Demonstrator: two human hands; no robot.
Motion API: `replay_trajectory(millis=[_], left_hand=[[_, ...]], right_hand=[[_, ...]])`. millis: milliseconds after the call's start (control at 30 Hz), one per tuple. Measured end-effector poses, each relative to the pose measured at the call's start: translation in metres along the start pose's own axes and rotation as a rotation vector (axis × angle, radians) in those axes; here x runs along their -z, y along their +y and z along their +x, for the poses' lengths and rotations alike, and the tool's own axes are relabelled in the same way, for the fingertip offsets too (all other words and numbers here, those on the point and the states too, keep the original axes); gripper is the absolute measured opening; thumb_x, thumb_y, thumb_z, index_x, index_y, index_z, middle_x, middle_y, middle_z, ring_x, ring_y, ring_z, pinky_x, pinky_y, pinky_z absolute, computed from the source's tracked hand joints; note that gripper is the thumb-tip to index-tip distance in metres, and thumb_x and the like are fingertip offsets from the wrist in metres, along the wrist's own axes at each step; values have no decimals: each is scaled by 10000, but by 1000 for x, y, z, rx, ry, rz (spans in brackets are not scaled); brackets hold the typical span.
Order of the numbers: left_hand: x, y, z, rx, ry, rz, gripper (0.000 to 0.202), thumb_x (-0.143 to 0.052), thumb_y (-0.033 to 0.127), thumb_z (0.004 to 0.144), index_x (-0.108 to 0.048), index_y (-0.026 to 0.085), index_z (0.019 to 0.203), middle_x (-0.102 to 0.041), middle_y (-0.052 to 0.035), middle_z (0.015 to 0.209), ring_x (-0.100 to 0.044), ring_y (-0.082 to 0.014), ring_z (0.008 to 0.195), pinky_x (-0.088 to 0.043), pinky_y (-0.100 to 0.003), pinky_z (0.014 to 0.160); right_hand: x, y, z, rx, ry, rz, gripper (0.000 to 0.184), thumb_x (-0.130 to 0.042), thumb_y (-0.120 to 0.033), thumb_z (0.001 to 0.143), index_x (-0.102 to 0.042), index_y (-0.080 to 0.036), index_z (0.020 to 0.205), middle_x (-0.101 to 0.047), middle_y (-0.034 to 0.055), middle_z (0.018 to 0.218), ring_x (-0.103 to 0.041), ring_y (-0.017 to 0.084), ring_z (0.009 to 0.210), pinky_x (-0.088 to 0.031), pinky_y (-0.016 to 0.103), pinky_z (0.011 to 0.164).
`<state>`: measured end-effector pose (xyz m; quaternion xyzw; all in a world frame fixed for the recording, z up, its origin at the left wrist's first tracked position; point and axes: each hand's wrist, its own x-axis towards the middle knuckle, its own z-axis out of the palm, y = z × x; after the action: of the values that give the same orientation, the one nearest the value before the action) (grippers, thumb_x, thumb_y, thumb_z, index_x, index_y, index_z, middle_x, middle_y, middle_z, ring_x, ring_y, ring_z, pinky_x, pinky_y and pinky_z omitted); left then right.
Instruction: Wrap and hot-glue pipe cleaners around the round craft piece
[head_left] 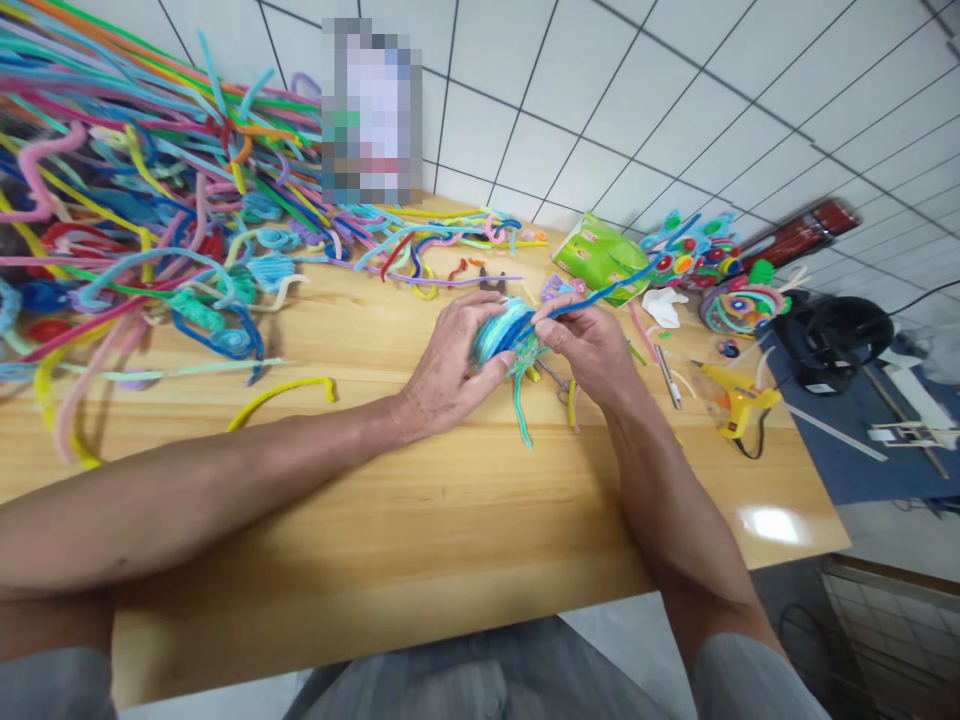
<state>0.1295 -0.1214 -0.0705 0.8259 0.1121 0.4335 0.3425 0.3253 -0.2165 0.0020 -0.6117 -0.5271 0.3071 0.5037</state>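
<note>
Over the middle of the wooden table, my left hand [457, 365] is closed around a rounded bundle of coiled pipe cleaners [496, 335] in blue, teal and pale green. A teal end hangs down below the bundle. At the bundle's right side, my right hand [585, 345] pinches a dark blue pipe cleaner [622, 285]. Its free length slants up to the right, past the hand, and its other end meets the bundle. Scissors [559, 380] lie partly hidden beneath, between the two hands. Behind the bundle, dark-handled pliers [493, 282] rest on the table.
Many loose pipe cleaners [150, 230] cover the left and back of the table [390, 520]. A green tissue pack [596, 260], finished colourful pieces [694, 255], a white pen [669, 377] and a yellow glue gun [739, 395] lie right. A red flask [802, 235] and black headphones [832, 345] are farther right.
</note>
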Motion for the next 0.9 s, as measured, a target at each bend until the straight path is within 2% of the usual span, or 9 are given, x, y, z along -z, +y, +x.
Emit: replay_trajectory(millis=[300,600,900], left_hand=[[-2,-1,2,-8,27,-9,393,-582,439,1099,-499,266,1442,-599,-156,1531,-553,-310,1499,-446,-594,1280],[-2,-1,5,32,46,0,356,-636,388,1056,-516,279,1374,-633,-126,1473,-600,-301,1420,-501,-562,1218],[-2,-2,6,58,34,-41,382,-655,360,1028,-510,272,1370,-612,-126,1466,-578,-305,1442,-490,-557,1234]], right_hand=[[-1,3,-1,15,28,-40,288,-849,-492,853,-703,-246,879,-689,2,884,-637,177,831,-563,345,795],[-4,5,-1,-16,17,-11,305,-863,-496,831,-701,-248,906,-698,0,887,-640,175,827,-549,336,764],[-11,7,-3,-69,96,7,319,-857,-438,792,-656,-251,954,-648,-23,841,-618,167,793,-530,322,724]])
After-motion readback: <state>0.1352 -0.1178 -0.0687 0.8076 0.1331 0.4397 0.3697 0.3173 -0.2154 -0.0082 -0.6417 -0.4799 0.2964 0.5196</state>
